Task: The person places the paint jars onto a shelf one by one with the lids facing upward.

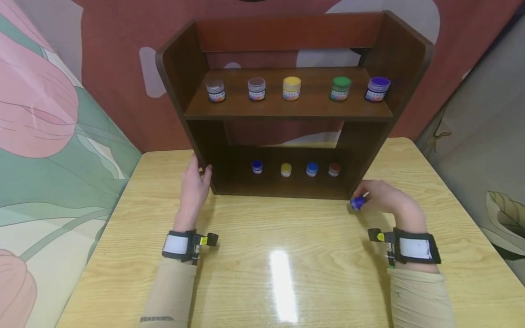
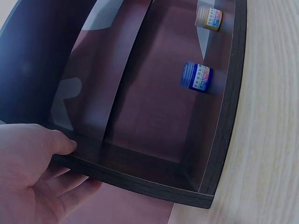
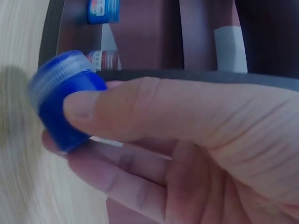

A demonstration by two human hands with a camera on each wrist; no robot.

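Note:
A small dark brown two-tier shelf (image 1: 287, 115) stands on the table. At its lower left side, my left hand (image 1: 195, 189) grips the side panel (image 2: 133, 179), thumb on the inner face and fingers around the outside. My right hand (image 1: 381, 197) pinches a blue paint jar (image 3: 74, 105) between thumb and fingers, tilted, just outside the shelf's lower right corner. On the lower tier stand a dark blue jar (image 1: 257, 167), a yellow jar (image 1: 285, 170), a lighter blue jar (image 1: 311, 169) and a reddish-brown jar (image 1: 334, 170).
Along the upper tier stand larger jars: two with greyish lids (image 1: 216, 91), a yellow one (image 1: 291, 88), a green one (image 1: 340, 89) and a purple one (image 1: 377, 89). The wooden table (image 1: 246, 255) extends in front. Patterned cloth (image 1: 110, 91) hangs behind and beside it.

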